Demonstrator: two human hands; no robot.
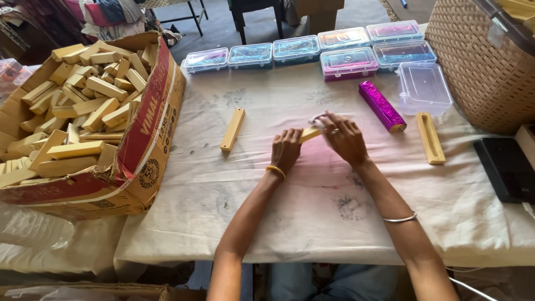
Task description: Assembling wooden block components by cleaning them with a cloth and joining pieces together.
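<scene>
Both hands meet on 1 wooden block [310,134] near the middle of the surface [312,217]; the left hand [286,149] grips its near end; the right hand [344,137] pinches its far end; a purple wrapped block [381,106] lies just right of the wooden block.

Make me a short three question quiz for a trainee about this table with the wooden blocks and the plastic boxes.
1. True or false: the left hand and right hand are both on one wooden block.
2. Which lies nearest the empty clear box? A: the cardboard carton, B: the purple foil-wrapped block, C: the black device.
3. Fill in: the bare block left of the hands lies on the ____ tablecloth.

Key: 1 true; 2 B; 3 white.
</scene>
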